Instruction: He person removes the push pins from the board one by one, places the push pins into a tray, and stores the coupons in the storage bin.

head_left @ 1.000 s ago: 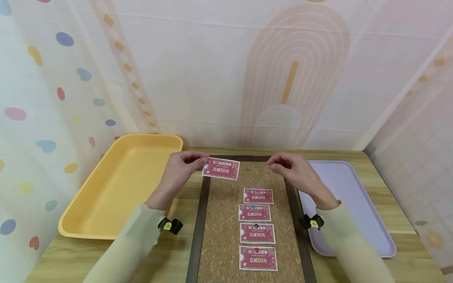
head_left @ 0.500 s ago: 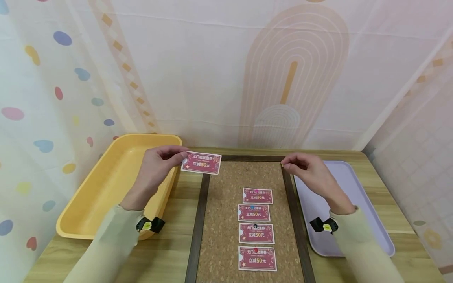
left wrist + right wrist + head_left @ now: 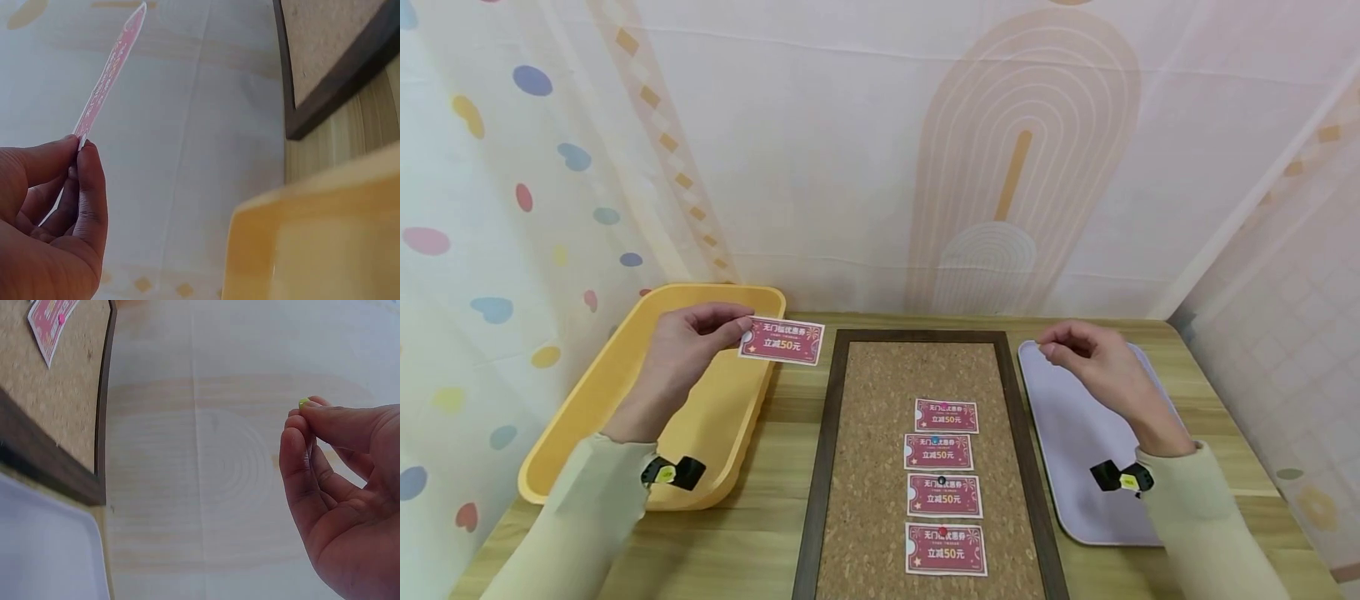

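My left hand pinches a red paper coupon by its left edge, above the right side of the yellow tray; the left wrist view has the coupon nearly edge-on. Over the lilac tray, my right hand pinches a small yellow push pin between thumb and fingertips. Only the pin's head shows. Between the hands lies a framed cork board. Several matching coupons are fixed to it in a column, each by a coloured push pin near its top edge.
On the left stands the deep yellow tray. The shallow lilac tray lies to the right of the board. Both rest on a wooden table, and a patterned curtain hangs close behind.
Both hands have moved apart. The left one carried the coupon leftward from the board's top corner to over the yellow tray; the right one moved rightward over the lilac tray. The pinned coupons stayed put.
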Demonstrator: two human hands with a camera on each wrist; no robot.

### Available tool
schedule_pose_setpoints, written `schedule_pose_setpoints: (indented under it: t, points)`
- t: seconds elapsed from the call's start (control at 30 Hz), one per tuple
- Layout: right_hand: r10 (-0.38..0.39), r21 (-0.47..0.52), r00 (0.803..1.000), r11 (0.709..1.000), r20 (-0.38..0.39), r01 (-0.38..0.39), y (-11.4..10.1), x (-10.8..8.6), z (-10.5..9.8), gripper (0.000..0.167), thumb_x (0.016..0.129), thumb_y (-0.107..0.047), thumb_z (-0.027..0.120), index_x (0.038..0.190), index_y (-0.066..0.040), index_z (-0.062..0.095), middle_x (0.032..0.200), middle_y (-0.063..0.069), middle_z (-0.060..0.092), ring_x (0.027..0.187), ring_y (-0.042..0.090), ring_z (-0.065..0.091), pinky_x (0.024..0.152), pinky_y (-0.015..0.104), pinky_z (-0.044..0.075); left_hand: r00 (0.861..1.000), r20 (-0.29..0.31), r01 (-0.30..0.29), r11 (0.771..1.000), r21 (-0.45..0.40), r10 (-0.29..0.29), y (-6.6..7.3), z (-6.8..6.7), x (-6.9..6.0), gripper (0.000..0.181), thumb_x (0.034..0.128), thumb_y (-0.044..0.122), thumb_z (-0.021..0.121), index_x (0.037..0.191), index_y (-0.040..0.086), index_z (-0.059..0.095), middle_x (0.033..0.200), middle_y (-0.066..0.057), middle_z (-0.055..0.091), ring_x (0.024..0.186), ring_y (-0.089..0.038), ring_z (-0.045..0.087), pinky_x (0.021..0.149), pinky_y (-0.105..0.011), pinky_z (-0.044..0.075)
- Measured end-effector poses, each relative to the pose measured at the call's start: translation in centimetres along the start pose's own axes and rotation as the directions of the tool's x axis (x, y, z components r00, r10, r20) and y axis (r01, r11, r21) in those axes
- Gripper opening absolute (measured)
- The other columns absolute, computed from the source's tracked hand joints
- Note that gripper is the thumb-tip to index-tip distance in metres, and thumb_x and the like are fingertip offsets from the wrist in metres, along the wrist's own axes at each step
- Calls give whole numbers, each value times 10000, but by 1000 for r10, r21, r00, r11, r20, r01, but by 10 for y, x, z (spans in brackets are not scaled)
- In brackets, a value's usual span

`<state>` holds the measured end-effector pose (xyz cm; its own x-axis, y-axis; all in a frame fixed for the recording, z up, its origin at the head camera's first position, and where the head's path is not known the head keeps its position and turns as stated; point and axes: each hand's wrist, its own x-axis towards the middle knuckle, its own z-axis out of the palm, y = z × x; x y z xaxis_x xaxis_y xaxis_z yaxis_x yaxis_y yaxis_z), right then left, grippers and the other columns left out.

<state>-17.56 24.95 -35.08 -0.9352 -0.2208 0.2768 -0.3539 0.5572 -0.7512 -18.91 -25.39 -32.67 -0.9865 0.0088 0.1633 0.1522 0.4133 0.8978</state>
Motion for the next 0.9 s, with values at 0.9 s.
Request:
schedule_pose_setpoints:
  t: [0.9]
  points:
    - [38, -42, 998, 998, 58, -36, 57, -2, -30, 106, 976, 26, 672, 1067, 77, 693, 928, 103, 698, 792, 44, 608, 722, 162, 503, 992, 87, 114, 919, -377, -88, -51, -58, 22, 110, 963, 45, 726, 982, 144, 771, 928, 55, 756, 811, -48, 702, 759, -182, 573]
